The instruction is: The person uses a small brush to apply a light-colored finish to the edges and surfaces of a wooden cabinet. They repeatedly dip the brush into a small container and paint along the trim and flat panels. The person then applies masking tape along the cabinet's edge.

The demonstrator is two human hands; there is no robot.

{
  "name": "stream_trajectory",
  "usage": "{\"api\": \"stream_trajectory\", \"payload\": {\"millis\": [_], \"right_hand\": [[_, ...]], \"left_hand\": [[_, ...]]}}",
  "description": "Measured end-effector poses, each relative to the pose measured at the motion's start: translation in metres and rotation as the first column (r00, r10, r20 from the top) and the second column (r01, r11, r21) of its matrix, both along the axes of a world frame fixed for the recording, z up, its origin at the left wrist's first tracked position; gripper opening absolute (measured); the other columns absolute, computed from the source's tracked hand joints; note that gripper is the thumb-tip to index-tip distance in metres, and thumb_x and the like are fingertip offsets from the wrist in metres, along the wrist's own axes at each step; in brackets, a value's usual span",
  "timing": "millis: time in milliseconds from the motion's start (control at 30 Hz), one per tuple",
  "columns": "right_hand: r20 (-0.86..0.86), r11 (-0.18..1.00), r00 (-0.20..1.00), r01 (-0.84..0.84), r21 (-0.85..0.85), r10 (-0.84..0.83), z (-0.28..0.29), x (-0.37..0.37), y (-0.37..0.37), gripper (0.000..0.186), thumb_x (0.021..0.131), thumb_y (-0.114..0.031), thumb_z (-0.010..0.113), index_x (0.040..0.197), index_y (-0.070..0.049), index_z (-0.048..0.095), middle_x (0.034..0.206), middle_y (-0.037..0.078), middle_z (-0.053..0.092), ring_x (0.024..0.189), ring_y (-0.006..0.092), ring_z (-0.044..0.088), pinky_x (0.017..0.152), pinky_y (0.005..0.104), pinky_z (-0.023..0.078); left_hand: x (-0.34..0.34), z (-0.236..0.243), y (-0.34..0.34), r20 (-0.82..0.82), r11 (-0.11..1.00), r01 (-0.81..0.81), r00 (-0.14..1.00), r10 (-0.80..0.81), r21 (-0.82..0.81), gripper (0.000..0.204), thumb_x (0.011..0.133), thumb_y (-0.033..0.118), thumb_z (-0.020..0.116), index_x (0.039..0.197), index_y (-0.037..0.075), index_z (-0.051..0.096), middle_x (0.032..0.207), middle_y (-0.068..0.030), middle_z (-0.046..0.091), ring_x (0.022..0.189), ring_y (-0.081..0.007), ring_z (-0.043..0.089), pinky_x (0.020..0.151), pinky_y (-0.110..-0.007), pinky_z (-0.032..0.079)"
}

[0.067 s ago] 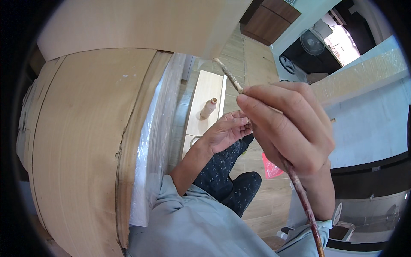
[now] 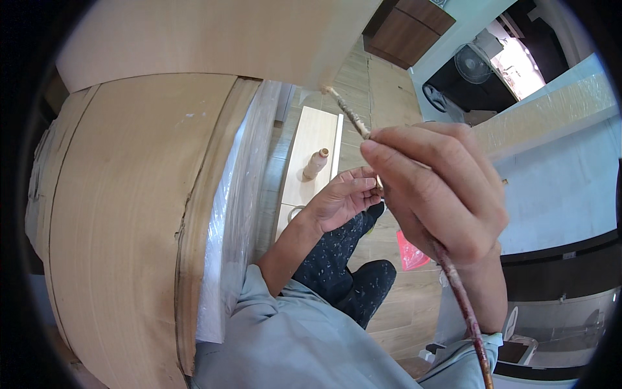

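A thin paintbrush (image 2: 461,292) with a stained reddish-brown handle is pinched between the thumb and fingers of my right hand (image 2: 440,188). Its pale, crusted tip end points up and left, close to the lower right edge of a light wood panel (image 2: 214,39); whether it touches, I cannot tell. Lower and farther off, my left hand (image 2: 350,194) is closed at the fingertips around a small pale thing, mostly hidden behind my right hand. Beyond my left hand, a small bottle (image 2: 315,165) with beige contents stands on a light wood bench (image 2: 313,123).
A large cardboard-covered stack (image 2: 129,214) and plastic-wrapped boards (image 2: 233,207) rise close at my left. A pink-red sheet or bag (image 2: 411,251) lies on the wood-look floor. Toward the right are a wrapped beam (image 2: 551,117), a fan (image 2: 473,63) and a brown cabinet (image 2: 408,35).
My right hand and the paintbrush have shifted very slightly to the right. A bit more of the small pale thing shows at my left fingertips.
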State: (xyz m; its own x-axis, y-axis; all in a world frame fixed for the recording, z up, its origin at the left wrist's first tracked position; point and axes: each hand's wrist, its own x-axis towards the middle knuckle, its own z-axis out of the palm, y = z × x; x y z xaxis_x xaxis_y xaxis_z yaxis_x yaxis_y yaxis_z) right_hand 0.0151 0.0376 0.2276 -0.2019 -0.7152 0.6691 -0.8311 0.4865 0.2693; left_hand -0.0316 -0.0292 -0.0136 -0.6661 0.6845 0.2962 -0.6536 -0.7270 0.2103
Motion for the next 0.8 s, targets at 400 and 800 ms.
{"api": "stream_trajectory", "payload": {"millis": [400,800], "right_hand": [[-0.003,1.0,1.0,-0.008,0.017,0.008,0.003,-0.007,-0.001,0.025,0.067,-0.001,0.078,0.092,0.001,0.074,0.089,0.013,0.07,0.079,0.0246,0.067,0.065,0.0305,0.054],[-0.079,0.999,0.996,0.027,-0.025,-0.029,0.008,-0.005,-0.002,0.026,0.068,0.002,0.081,0.094,-0.002,0.076,0.089,0.011,0.071,0.078,0.0225,0.067,0.064,0.0292,0.054]], "left_hand": [[-0.003,0.01,-0.002,0.016,1.0,-0.01,1.0,0.01,0.018,0.029,0.097,0.013,0.064,0.124,0.005,0.06,0.11,-0.0079,0.068,0.105,-0.0171,0.065,0.097,-0.032,0.05],[-0.002,0.01,0.004,0.107,1.0,-0.012,0.994,0.013,-0.007,0.028,0.098,0.013,0.062,0.125,0.005,0.06,0.11,-0.0064,0.067,0.103,-0.0141,0.066,0.093,-0.028,0.054]]}}
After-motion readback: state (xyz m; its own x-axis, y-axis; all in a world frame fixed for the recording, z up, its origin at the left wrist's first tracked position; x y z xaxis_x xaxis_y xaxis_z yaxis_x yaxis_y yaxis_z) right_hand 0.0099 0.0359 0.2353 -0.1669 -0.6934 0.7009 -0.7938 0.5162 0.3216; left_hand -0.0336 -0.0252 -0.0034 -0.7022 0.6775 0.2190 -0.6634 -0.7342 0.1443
